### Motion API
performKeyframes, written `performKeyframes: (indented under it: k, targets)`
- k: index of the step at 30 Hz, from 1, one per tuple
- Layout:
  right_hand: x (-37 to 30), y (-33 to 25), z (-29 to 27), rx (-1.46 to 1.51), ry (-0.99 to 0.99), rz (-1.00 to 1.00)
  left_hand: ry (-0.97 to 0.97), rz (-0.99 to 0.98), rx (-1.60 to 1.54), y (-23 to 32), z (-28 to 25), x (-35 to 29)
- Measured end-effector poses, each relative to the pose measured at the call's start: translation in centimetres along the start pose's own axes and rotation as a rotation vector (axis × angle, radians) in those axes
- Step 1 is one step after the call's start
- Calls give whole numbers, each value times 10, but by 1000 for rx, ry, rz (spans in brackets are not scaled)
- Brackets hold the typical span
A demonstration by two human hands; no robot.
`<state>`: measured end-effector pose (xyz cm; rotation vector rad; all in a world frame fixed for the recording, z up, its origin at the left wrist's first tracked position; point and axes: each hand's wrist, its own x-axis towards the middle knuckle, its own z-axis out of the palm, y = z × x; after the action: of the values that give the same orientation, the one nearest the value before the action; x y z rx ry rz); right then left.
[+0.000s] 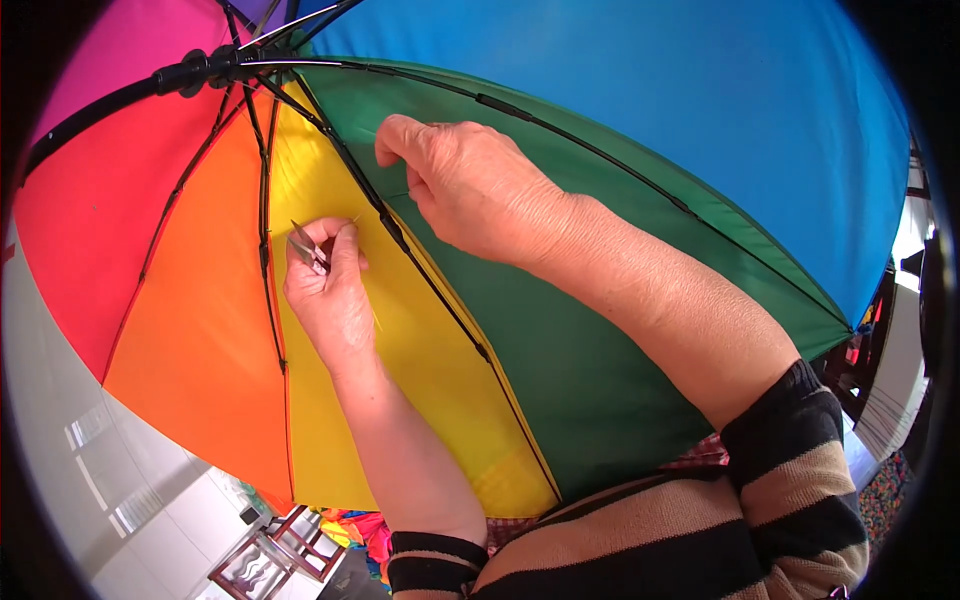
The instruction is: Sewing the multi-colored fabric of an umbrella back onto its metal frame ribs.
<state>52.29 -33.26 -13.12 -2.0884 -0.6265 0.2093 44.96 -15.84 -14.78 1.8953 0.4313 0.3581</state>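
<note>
An open rainbow-coloured umbrella [400, 400] fills the view, its inner side facing me with black ribs showing. In front of the yellow panel, my left hand [335, 300] is closed around small metal thread snips [303, 243], whose blades point up and left. A fine pale thread end shows by its fingertips. My right hand [485, 185] is raised before the green panel, right of the rib [400, 235] between yellow and green. Its thumb and finger are pinched together. Faint thin lines show near those fingertips, but whatever they hold is too small to name.
The black umbrella shaft [90, 112] runs from the hub [210, 70] toward the left edge. Below left, a dark wooden chair or stool [255, 565] stands on the pale tiled floor [180, 530], beside a heap of multicoloured fabric [365, 535]. More dark furniture [875, 340] is at the right.
</note>
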Motion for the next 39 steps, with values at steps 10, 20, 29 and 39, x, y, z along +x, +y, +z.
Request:
performKeyframes:
  k: [10, 20, 29, 39]
  targets:
    - [-2, 7, 7, 14, 107, -68, -31, -23, -113, -1, 4, 2]
    - [-2, 6, 8, 0, 93, -61, -30, -46, -86, 1, 6, 1]
    - [-3, 7, 5, 10, 82, -69, -14, -39, -133, 0, -1, 0]
    - [-4, 2, 8, 15, 249, -301, -5, -56, -174, 6, 20, -4]
